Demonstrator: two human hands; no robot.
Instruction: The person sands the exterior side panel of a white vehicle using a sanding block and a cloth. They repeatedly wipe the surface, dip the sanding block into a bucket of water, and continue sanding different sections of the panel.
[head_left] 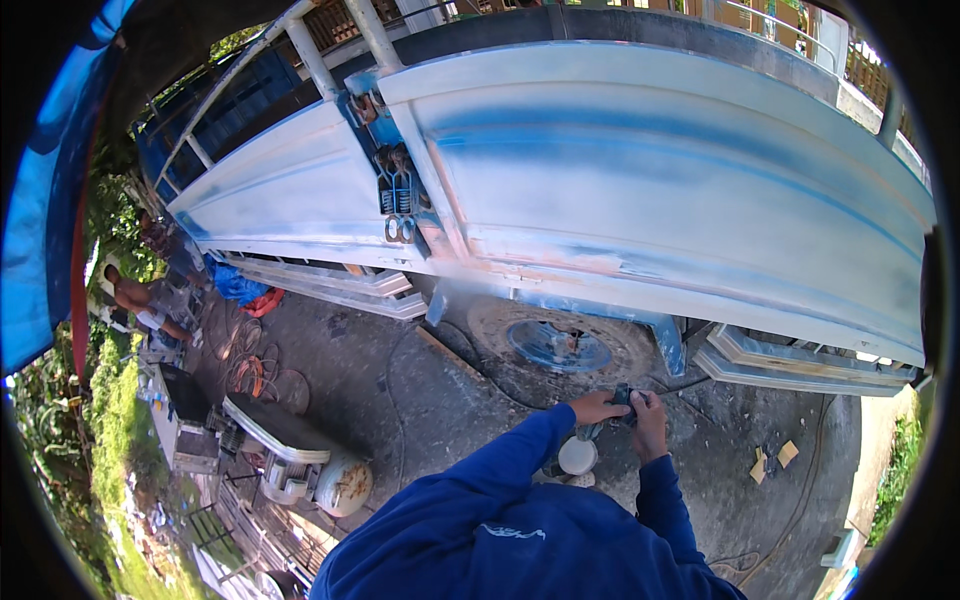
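Both my hands meet in front of my chest, over the concrete floor. My left hand [597,407] and my right hand [650,420] are closed on a small dark object [622,396]; its kind is too small to make out. Just below them stands a white round container [577,456]. Beyond my hands sits a dusty wheel with a blue hub [560,345], under the truck's side panel [690,190], which is patchy white and blue. A rusty spring latch [396,190] hangs by the post left of that panel.
Tan and dark scraps [775,460] lie on the floor to the right. Hoses and cables [255,365] coil at the left, near a tank with rust spots [345,485]. Side rails [800,365] jut out below the panel. A person [145,300] is at the far left.
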